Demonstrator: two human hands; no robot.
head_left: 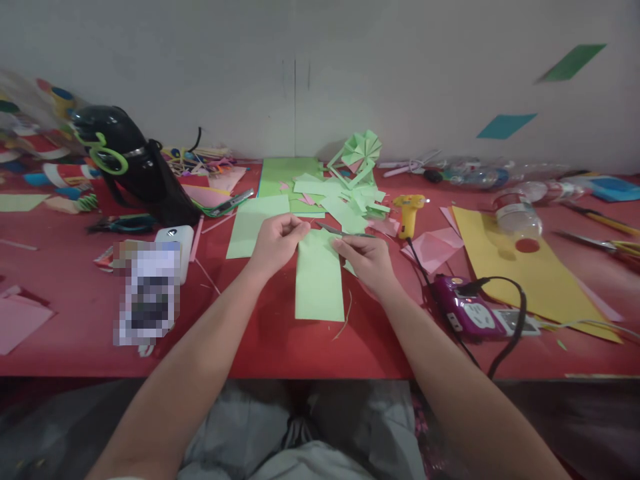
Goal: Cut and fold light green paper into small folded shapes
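Note:
A light green paper rectangle [320, 287] hangs down between my hands, over the red table. My left hand [277, 243] is closed, thumb and fingers pinching its upper left corner. My right hand [367, 260] is closed too, its thumb and finger at the upper right corner. A thin, pointed grey tool [333, 229] lies across just above the paper's top edge, beside the right fingers; its exact kind and whether those fingers grip it are unclear. Another green sheet [255, 223] lies behind my left hand, with green paper scraps [345, 207] beyond.
A folded green paper flower [363, 153] stands at the back. Rightward are a yellow glue gun [409, 213], a purple power strip [467, 310] with cables, yellow paper [530, 267] and a bottle [517, 217]. Leftward are a black figure [135, 160], a box cutter [233, 203] and pliers [125, 223].

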